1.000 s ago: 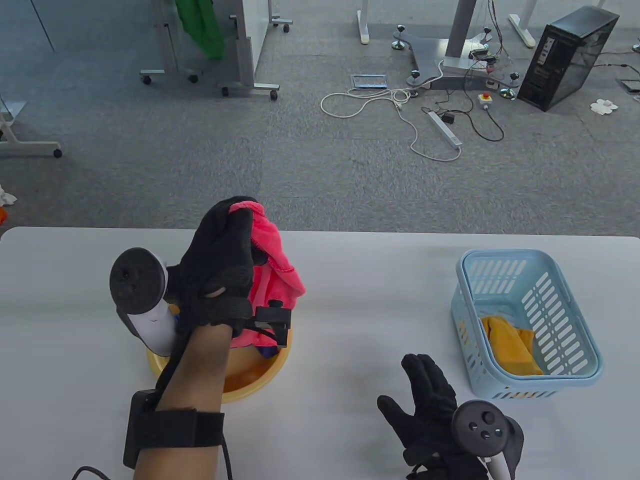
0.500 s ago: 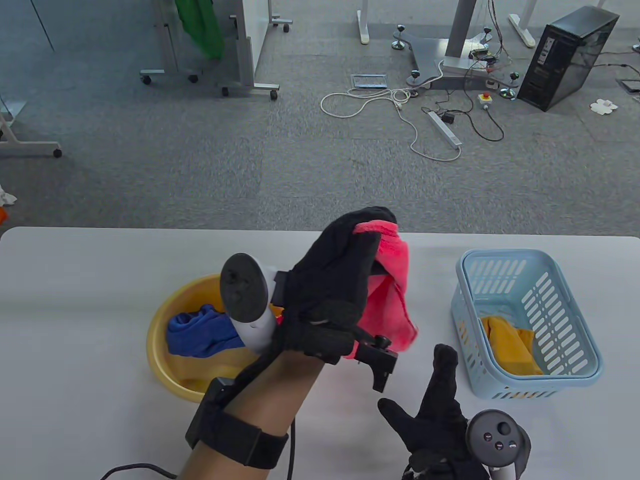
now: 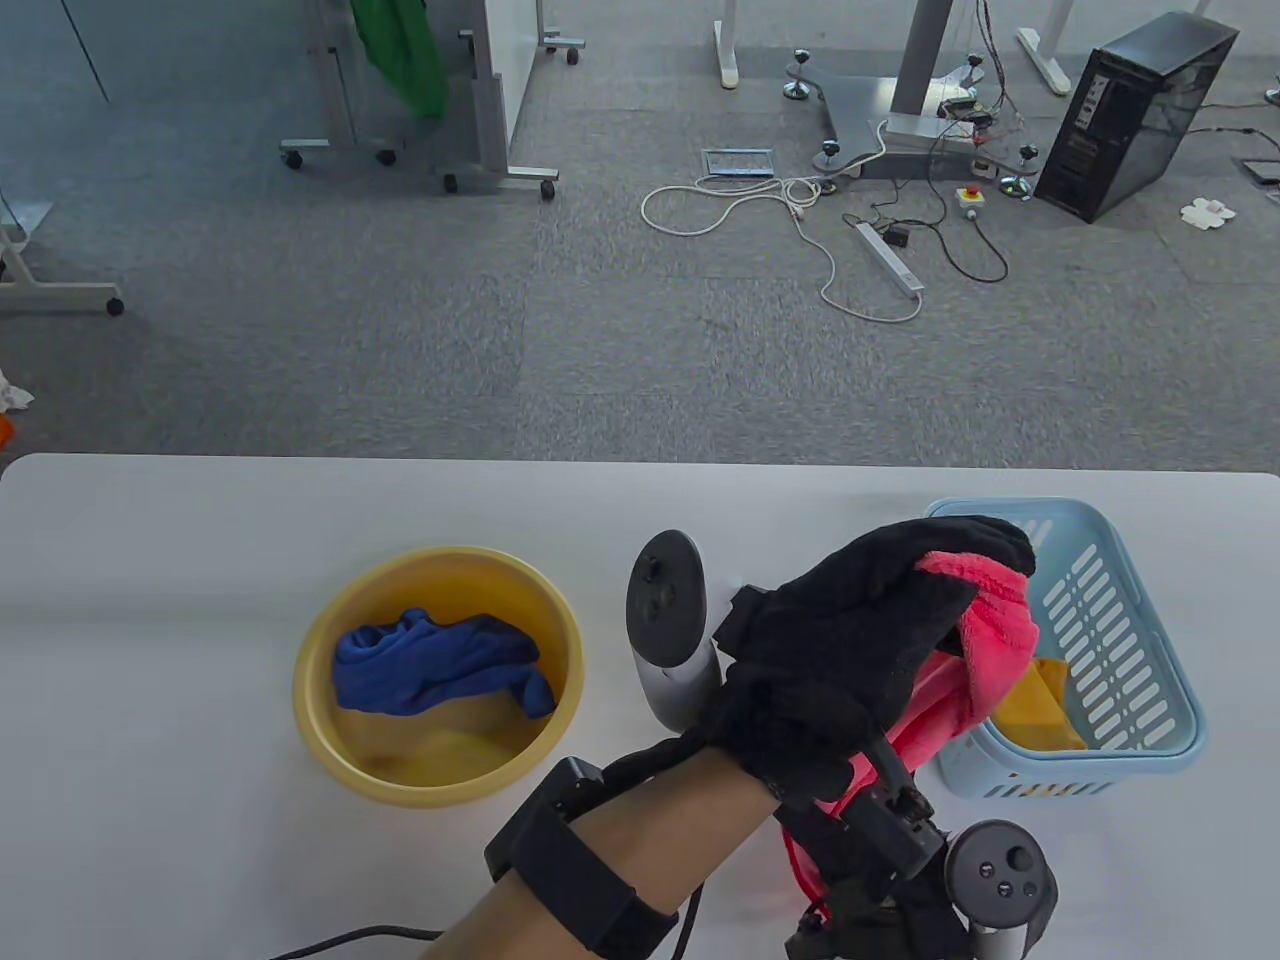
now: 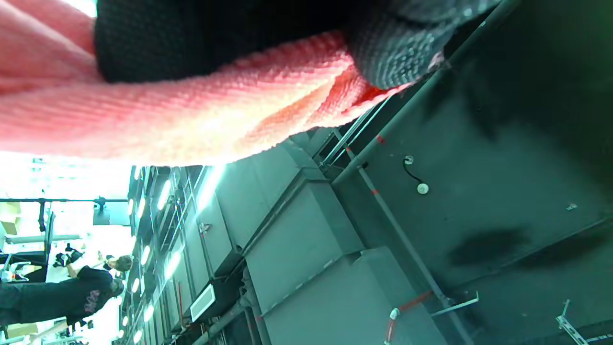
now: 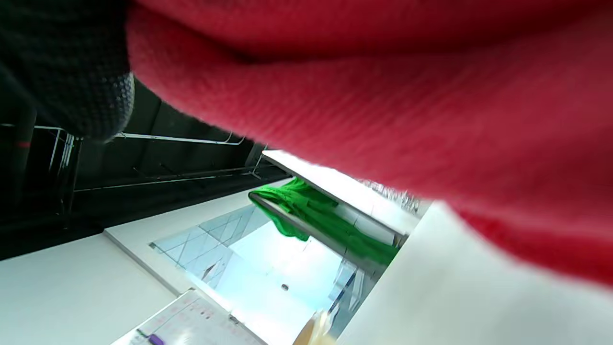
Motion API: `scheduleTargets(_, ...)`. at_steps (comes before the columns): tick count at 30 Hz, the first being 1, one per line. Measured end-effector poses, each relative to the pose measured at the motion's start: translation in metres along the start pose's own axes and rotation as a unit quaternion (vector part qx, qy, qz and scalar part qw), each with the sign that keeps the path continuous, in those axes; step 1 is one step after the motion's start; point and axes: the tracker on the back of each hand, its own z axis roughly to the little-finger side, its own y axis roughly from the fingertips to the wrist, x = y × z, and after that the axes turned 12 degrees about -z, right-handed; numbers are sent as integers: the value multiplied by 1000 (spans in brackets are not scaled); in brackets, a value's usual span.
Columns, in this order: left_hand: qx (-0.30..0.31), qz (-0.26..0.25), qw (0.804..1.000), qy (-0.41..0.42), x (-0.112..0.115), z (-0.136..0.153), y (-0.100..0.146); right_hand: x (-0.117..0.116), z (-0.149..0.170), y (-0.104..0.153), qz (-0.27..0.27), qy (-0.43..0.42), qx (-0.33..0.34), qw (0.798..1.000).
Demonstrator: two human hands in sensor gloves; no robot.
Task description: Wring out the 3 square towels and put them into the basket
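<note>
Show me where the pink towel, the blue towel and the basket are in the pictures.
pink towel (image 3: 995, 625), table view, fold hanging below the left hand's fingers.
blue towel (image 3: 430, 665), table view, middle of the bundle.
basket (image 3: 1110, 620), table view, slotted right wall.

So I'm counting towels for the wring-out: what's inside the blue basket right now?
The blue basket holds an orange towel. The left hand and its pink towel hover above the basket's near-left corner, covering part of the inside, so anything lying there cannot be seen.

three towels (image 3: 985, 630), one basket (image 3: 1150, 650), one bowl (image 3: 330, 740)
</note>
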Motion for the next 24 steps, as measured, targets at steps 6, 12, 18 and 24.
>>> scheduleTargets(6, -11, 2, 1000, 7, -9, 5, 4, -1, 3, -3, -20, -15, -18, 1000)
scheduleTargets(12, -24, -33, 999, 22, -31, 8, 12, 1, 0, 0, -7, -5, -23, 1000)
scheduleTargets(18, -35, -46, 998, -6, -61, 12, 21, 7, 0, 1, 16, -24, -25, 999)
scheduleTargets(24, -70, -85, 993, -34, -94, 41, 42, 16, -3, 3, 31, -36, -23, 999)
